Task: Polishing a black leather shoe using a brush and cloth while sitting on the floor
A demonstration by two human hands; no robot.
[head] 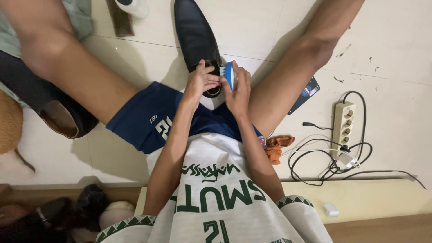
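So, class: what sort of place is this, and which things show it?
Probably a home's floor: pale glossy floor tiles, a white power strip with tangled black cables, and dark shoes piled nearby.

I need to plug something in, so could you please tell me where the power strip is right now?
In the head view, the power strip lies on the pale floor at the person's right, beyond the right knee, with black cables coiled beside it and an orange cloth nearby.
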